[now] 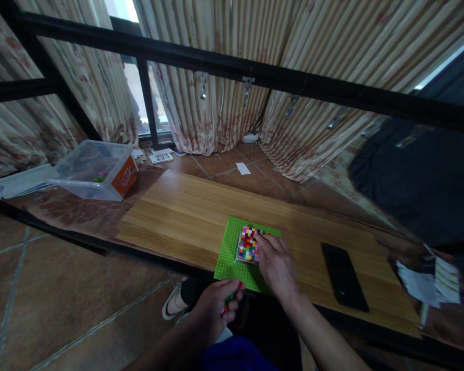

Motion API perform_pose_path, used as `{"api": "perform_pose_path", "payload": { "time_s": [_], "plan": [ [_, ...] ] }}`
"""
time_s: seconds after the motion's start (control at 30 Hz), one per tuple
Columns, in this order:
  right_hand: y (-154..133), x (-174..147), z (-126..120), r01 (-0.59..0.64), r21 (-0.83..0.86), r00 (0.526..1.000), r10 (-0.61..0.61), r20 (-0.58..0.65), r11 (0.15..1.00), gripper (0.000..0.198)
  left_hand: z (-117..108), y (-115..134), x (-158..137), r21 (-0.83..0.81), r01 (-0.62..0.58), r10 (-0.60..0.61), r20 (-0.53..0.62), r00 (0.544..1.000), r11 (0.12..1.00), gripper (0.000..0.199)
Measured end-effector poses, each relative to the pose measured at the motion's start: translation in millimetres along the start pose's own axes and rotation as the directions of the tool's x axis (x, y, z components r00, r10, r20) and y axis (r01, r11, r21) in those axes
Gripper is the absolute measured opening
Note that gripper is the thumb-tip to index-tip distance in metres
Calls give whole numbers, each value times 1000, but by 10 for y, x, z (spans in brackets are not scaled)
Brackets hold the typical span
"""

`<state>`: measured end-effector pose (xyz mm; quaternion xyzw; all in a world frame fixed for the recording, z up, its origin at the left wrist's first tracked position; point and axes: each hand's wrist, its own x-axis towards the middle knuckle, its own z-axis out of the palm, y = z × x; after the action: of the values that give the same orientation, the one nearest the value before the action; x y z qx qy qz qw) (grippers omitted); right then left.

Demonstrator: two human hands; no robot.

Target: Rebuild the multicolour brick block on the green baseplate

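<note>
A green studded baseplate (226, 257) lies near the front edge of the wooden board. On it sits a square block of small multicoloured bricks (248, 243), its right side hidden by my right hand. My right hand (277, 263) rests over that block, fingertips touching its top; whether a brick is pinched under them I cannot make out. Below the plate's near edge, my left hand (221, 304) is closed around several small toy bricks (227, 303), red, green and pink ones showing between the fingers.
A black phone (344, 275) lies on the wooden board (185, 216) to the right. At the left stands a clear plastic box (88, 172) with an orange label. Papers (429, 281) lie at the far right. A black metal rail (224, 59) with hanging clips crosses ahead.
</note>
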<state>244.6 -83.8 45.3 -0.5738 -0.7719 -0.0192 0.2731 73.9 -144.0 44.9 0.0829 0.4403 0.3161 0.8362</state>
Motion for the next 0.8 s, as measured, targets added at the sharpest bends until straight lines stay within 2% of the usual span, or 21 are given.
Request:
{"api": "perform_pose_path", "payload": {
  "time_s": [0.17, 0.3, 0.37, 0.43, 0.57, 0.7, 0.8],
  "plan": [
    [-37, -2, -49, -114, 163, 990, 126, -67, 980, 34, -17, 35, -55, 0, -32, 32, 0, 999, 999, 29],
    [-154, -114, -190, -197, 344, 968, 238, -79, 918, 29, -11, 81, -72, 5, -47, 47, 21, 999, 999, 29],
    [-255, -212, -272, -211, 424, 971, 240, -14, 881, 25, 16, 102, -71, 8, -50, 49, 46, 998, 999, 29],
    [-370, -309, -344, -215, 478, 977, 192, 97, 852, 23, 51, 110, -62, 7, -48, 47, 76, 996, 999, 28],
    [-533, -430, -425, -272, 558, 956, 157, 247, 784, 21, 113, 88, -26, -4, -57, 57, 122, 991, 998, 26],
    [-510, -453, -416, -303, 622, 952, 197, 235, 722, 20, 149, 75, 1, 4, -48, 47, 182, 982, 999, 28],
    [-406, -403, -405, -286, 624, 958, 218, 184, 728, 18, 166, 98, 0, 7, -46, 44, 172, 984, 999, 28]
  ]
}}
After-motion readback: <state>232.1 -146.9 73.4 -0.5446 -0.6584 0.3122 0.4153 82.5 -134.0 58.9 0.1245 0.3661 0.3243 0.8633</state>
